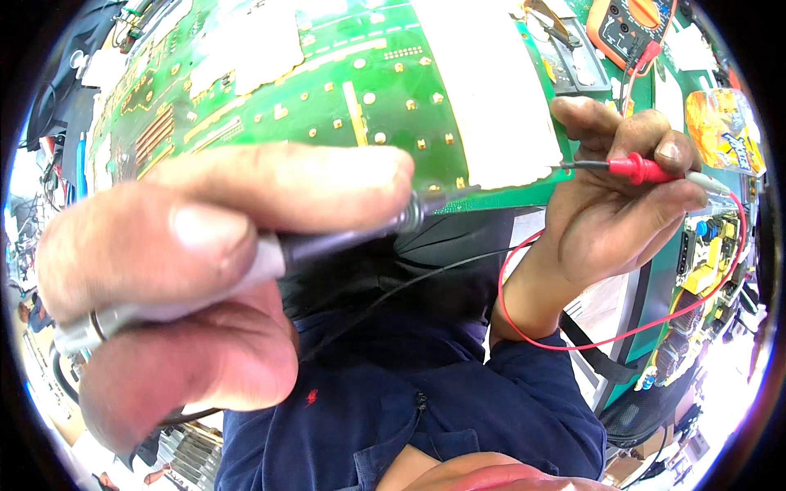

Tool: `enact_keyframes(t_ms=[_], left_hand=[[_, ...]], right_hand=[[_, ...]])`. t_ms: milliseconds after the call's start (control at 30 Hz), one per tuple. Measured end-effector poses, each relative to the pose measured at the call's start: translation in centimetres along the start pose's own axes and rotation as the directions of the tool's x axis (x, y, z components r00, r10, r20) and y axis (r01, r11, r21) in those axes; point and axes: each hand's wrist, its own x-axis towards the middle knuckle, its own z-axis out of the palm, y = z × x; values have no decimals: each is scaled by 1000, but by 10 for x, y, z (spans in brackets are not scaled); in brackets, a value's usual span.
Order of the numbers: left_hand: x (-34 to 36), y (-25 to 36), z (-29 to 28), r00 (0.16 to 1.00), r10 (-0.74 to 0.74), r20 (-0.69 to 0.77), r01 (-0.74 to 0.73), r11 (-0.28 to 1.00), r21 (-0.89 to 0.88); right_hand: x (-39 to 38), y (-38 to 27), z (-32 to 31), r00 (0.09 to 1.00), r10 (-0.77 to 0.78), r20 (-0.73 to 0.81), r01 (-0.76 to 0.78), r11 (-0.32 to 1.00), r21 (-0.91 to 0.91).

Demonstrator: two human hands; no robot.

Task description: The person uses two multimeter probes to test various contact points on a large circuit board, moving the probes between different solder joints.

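Nearest, the left hand [164, 254] holds the dark probe [330, 248] in closed fingers, presumably to steer its tip near the lower edge of the green board [393, 114]; the right hand [602, 217] pinches the red probe [637, 168], pointed toward the board's corner.

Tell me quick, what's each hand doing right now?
Left hand: closed, holding a grey-and-black probe.
Right hand: closed, holding a red-and-grey probe between fingers and thumb.

Circuit board [327, 105] left of multimeter [625, 31]; packet [722, 131] before multimeter, rightward.
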Motion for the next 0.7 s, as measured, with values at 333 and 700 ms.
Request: enact_keyframes(t_ms=[333,700], left_hand=[[-8,4,-27,994,-58,90,44,988,151],[-10,6,-29,992,-67,102,53,989,138]], right_hand=[[-2,5,5,997,-62,-50,60,997,-45],[-1,0,6,998,-48,-28,46,995,-85]])
